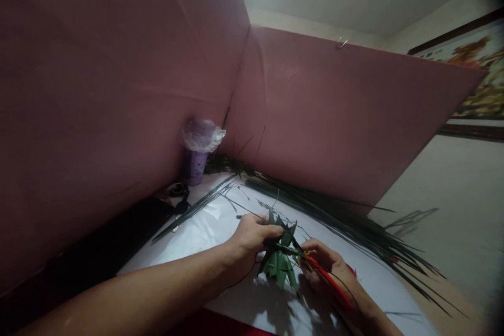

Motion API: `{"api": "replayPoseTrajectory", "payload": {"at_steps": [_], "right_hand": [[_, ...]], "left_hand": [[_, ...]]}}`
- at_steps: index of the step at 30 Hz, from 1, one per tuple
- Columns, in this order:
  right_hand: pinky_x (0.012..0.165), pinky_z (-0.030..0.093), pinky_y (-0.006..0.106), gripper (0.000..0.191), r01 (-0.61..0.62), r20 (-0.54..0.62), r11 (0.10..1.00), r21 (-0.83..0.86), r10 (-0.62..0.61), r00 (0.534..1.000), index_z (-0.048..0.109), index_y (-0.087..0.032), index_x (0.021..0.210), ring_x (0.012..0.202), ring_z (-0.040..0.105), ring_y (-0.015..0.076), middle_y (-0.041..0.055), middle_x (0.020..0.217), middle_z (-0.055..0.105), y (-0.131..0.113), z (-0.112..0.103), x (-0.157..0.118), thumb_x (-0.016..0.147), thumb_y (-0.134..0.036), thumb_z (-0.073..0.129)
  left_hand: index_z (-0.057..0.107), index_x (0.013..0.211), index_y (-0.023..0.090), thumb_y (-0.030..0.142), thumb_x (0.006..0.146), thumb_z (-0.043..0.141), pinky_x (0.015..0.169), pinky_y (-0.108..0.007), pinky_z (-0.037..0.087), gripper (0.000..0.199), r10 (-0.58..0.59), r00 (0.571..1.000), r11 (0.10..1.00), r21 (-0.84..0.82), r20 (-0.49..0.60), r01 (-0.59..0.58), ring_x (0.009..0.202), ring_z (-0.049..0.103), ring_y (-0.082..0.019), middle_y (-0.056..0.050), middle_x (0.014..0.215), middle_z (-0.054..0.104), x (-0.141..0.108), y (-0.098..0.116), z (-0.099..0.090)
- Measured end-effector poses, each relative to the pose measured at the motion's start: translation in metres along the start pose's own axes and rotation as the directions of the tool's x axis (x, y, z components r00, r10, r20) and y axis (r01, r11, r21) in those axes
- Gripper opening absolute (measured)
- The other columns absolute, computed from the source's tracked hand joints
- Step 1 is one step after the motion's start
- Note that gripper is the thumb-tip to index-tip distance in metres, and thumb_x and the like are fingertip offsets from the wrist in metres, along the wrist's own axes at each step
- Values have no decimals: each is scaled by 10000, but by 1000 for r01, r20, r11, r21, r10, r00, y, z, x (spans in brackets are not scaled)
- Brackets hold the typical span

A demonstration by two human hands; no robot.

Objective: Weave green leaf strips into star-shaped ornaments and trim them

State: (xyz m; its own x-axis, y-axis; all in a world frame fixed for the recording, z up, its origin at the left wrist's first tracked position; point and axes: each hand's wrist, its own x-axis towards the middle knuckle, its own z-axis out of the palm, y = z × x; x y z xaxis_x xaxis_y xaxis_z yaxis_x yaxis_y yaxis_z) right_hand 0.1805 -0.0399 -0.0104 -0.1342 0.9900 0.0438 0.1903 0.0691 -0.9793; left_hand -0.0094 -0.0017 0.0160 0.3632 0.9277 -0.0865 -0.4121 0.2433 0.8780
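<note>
My left hand [252, 236] pinches a folded green leaf piece [280, 265] between thumb and fingers. It is made of dark green strips with pointed, jagged ends, and it hangs just above the white table surface. My right hand [331, 262] is closed around a red-handled tool [328, 281], its handles running back along the palm towards the wrist. Yellow shows near the front of the tool, close to the right side of the leaf piece. The tool's tip is hard to make out among the dark strips.
Long green leaf blades [323, 210] lie along the table's far right side, some past its edge. More thin strips [197, 205] lie at the left. A purple cup [196, 167] with clear plastic on top stands in the corner by pink partitions [315, 110]. Leaf scraps dot the white tabletop [197, 239].
</note>
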Motion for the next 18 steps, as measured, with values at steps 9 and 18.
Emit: {"api": "replayPoseTrajectory", "payload": {"at_steps": [9, 18], "right_hand": [[448, 226, 200, 443, 8, 76, 1000, 18, -9, 997, 531, -223, 872, 475, 322, 65, -61, 599, 471, 2, -7, -1, 633, -533, 737], [420, 227, 187, 451, -47, 10, 991, 124, 46, 999, 544, -224, 816, 436, 296, 49, -81, 556, 447, -2, 3, -1, 525, -430, 820]], "left_hand": [[579, 589, 109, 179, 577, 671, 505, -222, 355, 116, 14, 1000, 1000, 11, 14, -14, 483, 489, -78, 2, 547, 551, -2, 2, 1], [601, 633, 102, 197, 563, 686, 560, -241, 396, 145, 42, 999, 999, 11, 2, -42, 536, 530, -98, -24, 615, 594, 2, 0, -1]]}}
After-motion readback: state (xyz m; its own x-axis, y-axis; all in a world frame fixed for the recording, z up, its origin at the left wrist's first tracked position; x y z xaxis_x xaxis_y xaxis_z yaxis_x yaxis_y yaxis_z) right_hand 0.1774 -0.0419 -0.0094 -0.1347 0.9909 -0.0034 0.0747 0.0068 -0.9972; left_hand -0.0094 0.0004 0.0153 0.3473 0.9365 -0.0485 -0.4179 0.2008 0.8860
